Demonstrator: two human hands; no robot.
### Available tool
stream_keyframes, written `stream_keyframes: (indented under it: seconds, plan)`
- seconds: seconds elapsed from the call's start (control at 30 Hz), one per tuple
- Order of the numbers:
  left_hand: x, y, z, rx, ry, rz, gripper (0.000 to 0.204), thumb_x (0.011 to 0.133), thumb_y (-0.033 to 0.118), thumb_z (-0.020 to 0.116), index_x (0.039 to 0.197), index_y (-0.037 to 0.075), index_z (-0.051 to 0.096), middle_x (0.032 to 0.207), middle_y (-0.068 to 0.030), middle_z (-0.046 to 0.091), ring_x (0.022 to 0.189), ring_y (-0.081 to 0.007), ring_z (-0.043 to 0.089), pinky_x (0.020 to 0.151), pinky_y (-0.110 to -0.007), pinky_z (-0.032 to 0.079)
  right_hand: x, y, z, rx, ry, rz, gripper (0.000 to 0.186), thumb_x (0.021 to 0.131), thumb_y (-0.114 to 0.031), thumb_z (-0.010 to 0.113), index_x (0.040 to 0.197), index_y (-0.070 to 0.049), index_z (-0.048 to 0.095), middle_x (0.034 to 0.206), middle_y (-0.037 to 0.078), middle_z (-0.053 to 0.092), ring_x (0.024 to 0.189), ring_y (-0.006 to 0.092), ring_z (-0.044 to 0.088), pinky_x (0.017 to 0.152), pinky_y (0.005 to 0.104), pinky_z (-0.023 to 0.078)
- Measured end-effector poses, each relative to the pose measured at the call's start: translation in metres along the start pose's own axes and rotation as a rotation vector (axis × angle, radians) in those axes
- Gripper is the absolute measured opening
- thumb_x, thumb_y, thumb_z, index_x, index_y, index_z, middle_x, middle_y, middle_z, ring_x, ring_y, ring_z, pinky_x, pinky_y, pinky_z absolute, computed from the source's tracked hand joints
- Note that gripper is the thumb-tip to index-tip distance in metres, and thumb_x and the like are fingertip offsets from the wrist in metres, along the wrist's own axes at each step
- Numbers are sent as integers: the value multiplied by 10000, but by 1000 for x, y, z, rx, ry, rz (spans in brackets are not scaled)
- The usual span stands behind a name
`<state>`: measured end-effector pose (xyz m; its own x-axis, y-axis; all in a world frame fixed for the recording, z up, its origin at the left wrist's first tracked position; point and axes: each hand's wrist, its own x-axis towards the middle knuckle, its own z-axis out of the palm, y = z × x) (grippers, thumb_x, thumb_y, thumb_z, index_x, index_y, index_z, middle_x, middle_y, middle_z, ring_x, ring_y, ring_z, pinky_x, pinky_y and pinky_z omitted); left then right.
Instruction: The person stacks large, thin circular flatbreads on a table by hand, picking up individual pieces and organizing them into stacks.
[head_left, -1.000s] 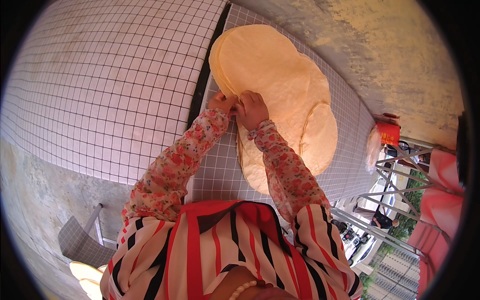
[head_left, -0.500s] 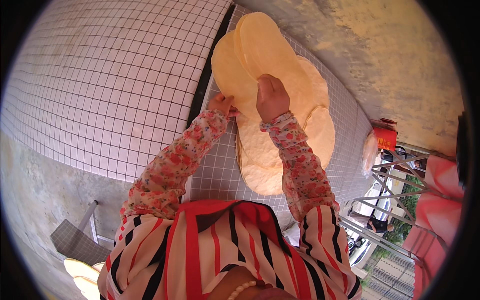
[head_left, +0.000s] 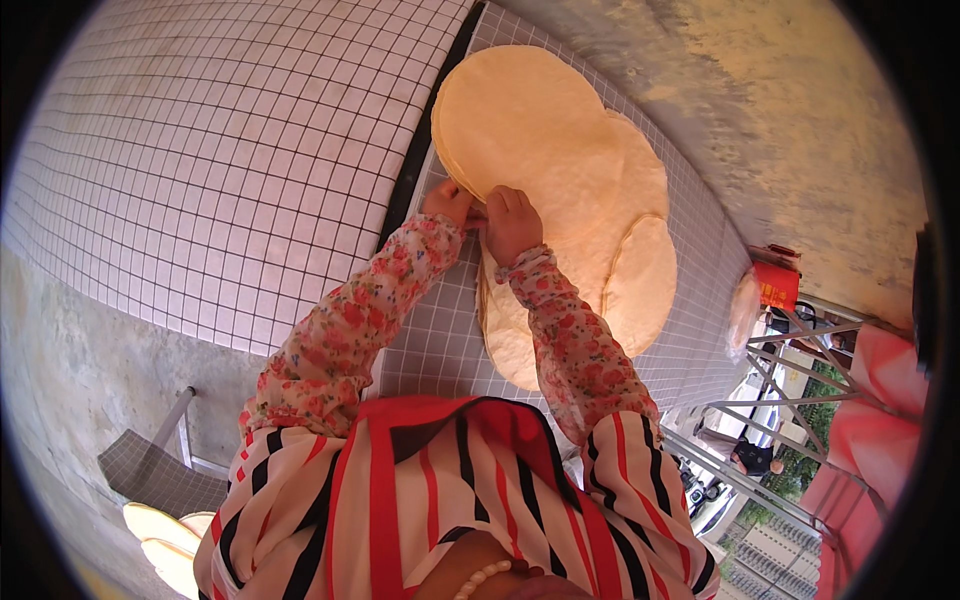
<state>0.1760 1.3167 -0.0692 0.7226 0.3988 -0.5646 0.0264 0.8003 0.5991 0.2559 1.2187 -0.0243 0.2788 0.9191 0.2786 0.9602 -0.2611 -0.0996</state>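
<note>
Thin, round, pale-yellow flatbreads (head_left: 540, 130) lie in overlapping stacks on a grey tiled table. At the lower left edge of the upper stack, my left hand (head_left: 449, 203) is closed on the rim, its thumb and fingers partly hidden. Right beside it my right hand (head_left: 513, 223) has its fingers curled and pressed together on the same edge. Another flatbread (head_left: 640, 285) overlaps the pile to the right. More layers of the pile (head_left: 510, 345) show below my hands, partly covered by my right sleeve.
A dark strip (head_left: 415, 150) runs along the table's left side, with a white tiled surface (head_left: 230, 170) beyond it. A red box (head_left: 775, 286) and a clear plastic bag (head_left: 742, 310) are at the right. More flatbreads (head_left: 165, 545) show at the lower left. Metal railings (head_left: 760, 490) stand lower right.
My right hand has moved left and down to meet my left hand at the edge. The flatbread that was lifted and folded over at the top now lies flat and round on the stack.
</note>
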Motion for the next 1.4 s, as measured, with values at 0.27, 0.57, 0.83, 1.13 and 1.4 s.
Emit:
stream_keyframes:
  seconds: [0.27, 0.57, 0.83, 1.13, 1.4]
  plan:
    - [5, 0, -19, -122, -285, -23, 263, 880, 76, 542, 1134, 13, 521, 1017, -94, 618, 848, -195, 640, 741, -325, 566, -1, 14, -6, 238, -9, 72, 178, 779, -106, 619, 930, -15, 590, 951, 146, 607, 876, 332, 577, 744, 376, 487]
    - [8, -2, 2, -32, 16, -95, 287, 935, 180, 485, 1133, -22, 535, 983, -136, 644, 773, -205, 662, 643, -290, 568, 76, 101, -123, 264, 261, 356, 102, 847, -138, 564, 846, -47, 611, 766, 157, 589, 681, 301, 583, 597, 358, 460]
    - [9, -5, 2, -79, 48, -65, 273, 936, 178, 483, 1091, -34, 559, 932, -126, 654, 697, -188, 661, 568, -273, 562, 68, 44, -131, -123, 109, -33, 166, 786, -28, 569, 951, -37, 566, 954, 121, 603, 855, 316, 595, 695, 391, 511]
    - [6, -1, -1, -62, -5, -35, 217, 917, 152, 520, 1052, -10, 571, 896, -111, 654, 698, -188, 659, 560, -290, 561, -6, 8, -19, 85, -25, 32, 157, 712, -18, 571, 865, -37, 542, 941, 99, 572, 891, 301, 571, 682, 372, 515]
    - [4, 0, 5, -33, 87, -78, 256, 912, 114, 506, 1115, -41, 507, 929, -152, 634, 705, -245, 656, 575, -321, 570, 45, 89, -76, 199, 202, 207, 91, 849, -150, 551, 866, -61, 563, 843, 174, 596, 785, 376, 584, 660, 435, 476]
